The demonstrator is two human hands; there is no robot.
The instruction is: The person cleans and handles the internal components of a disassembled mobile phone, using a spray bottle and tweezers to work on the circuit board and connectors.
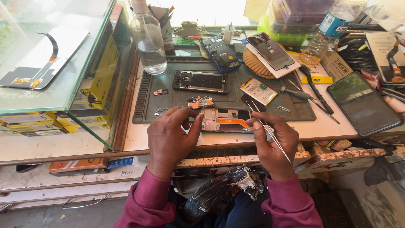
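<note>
A: What's hard to make out here?

B: The near edge of the opened phone frame sits behind both hands, so its lower corners are hidden. The tips of the tweezers are thin and lost against the dark mat; I cannot tell whether they touch anything. Items at the right edge are cut off.

A: How does the frame look?

B: It lies flat at the mat's front edge, back cover off, showing pale metal shields and an orange flex ribbon curving across its middle. A small orange-marked circuit board lies just behind it.

A: And the hands?

B: The left hand curls over the frame's left end, thumb and bent fingers pinching its edge. The right hand rests at the frame's right end, fingers pressed together around the slim steel tweezers, whose shaft slants back over the wrist.

A: Materials around?

B: The mat is matte, ribbed rubber. Farther back lie another dark phone chassis, a yellow-labelled flat battery, and a clear plastic bottle. A glossy black screen panel lies to the right.
</note>
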